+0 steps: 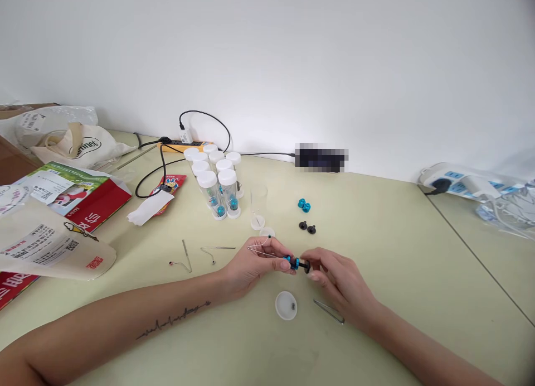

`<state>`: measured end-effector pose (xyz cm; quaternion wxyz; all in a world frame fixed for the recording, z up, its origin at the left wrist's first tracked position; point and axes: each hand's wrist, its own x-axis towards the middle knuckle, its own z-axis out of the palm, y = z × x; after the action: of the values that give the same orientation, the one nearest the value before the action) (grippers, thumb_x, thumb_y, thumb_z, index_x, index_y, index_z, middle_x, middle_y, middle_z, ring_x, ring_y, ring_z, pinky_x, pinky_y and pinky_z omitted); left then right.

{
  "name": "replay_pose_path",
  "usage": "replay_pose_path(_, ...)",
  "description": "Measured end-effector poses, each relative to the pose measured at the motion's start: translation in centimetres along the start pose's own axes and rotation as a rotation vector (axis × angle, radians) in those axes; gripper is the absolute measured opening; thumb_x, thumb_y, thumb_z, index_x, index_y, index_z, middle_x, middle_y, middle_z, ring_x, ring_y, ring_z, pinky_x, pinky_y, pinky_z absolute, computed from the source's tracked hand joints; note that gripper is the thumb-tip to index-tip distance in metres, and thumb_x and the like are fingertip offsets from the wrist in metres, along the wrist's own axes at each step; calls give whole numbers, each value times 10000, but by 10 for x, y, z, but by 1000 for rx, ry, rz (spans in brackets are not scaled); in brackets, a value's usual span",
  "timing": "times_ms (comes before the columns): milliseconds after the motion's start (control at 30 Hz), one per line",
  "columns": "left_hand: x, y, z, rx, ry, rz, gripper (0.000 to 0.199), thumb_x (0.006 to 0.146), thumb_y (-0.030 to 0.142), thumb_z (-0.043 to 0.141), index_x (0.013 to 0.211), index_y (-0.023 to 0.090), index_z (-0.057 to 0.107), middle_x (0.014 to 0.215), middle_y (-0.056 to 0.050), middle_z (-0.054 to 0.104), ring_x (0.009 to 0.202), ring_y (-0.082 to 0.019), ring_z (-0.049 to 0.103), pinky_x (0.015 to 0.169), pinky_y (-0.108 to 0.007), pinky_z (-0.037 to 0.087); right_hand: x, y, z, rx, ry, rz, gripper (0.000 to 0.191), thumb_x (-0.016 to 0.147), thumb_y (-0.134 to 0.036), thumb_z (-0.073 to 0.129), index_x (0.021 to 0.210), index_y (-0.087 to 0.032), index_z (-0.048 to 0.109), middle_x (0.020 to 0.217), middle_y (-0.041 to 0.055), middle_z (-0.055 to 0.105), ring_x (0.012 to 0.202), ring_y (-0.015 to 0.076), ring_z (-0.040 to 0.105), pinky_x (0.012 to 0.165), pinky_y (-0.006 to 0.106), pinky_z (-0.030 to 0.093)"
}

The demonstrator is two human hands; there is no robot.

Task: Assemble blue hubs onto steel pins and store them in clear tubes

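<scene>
You're pinching the blue-and-black piece [296,263] over the table [388,230], left hand [253,266] snug, right hand [345,280] narrow at its black disc [307,267], seemingly fitting parts, the next move calling for steady alignment.

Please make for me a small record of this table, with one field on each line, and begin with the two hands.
Left hand: holds a blue and black part; a bent wire shows by its fingers
Right hand: fingertips at the part's black end; firm grip unclear
Nearest the wearer: round white dish with small dark bits; tweezers
Beyond the hands: two blue pieces, two black pieces
Left of those: group of white-capped tubes
</scene>
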<state>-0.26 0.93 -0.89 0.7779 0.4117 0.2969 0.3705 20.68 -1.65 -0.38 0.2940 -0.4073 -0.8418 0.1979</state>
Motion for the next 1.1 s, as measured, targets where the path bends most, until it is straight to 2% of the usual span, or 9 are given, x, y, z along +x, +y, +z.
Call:
replay_pose_path(100,0,1,0,-13,18,-1,173,649,174,764,794,127,682,797,-57,691,760,-161,643,835,-338,472,-1,0,1,-16,14,3,177,917,-281,458,1080,-219,423,839,26,557,670,129,486,616,254,427)
replay_pose_path(300,0,3,1,-12,6,-4,176,651,171,764,798,125,679,801,-59,691,773,-168,645,837,-342,471,-1,1,3,-27,7,-31,82,928,-228,433,990,-217,485,733,5,530,634,123,478,584,242,410)
replay_pose_path(533,-1,3,1,-2,5,-18,182,639,179,773,790,133,682,785,-49,691,741,-162,648,829,-339,466,1,-1,1,-43,-31,1,199,962,-269,348,878,-207,518,677,4,536,598,126,479,557,244,394)
replay_pose_path(733,-1,3,2,-24,48,-5,183,633,197,778,780,134,688,797,-48,694,746,-162,651,830,-332,464,1,-2,-1,-17,2,17,251,974,-353,286,1104,-228,460,803,21,574,614,123,492,597,248,429)
replay_pose_path(1000,-1,3,2,-20,46,10,175,646,182,768,790,125,686,778,-48,688,739,-163,653,812,-314,470,0,-1,-2,56,7,7,334,978,-356,245,1017,-222,548,810,40,589,684,140,540,626,253,434)
replay_pose_path(1100,-2,3,2,-22,48,2,168,659,182,760,797,125,682,810,-55,689,750,-163,655,819,-310,467,-2,0,-2,41,24,16,351,977,-377,230,1119,-225,513,843,49,597,694,145,550,635,260,452)
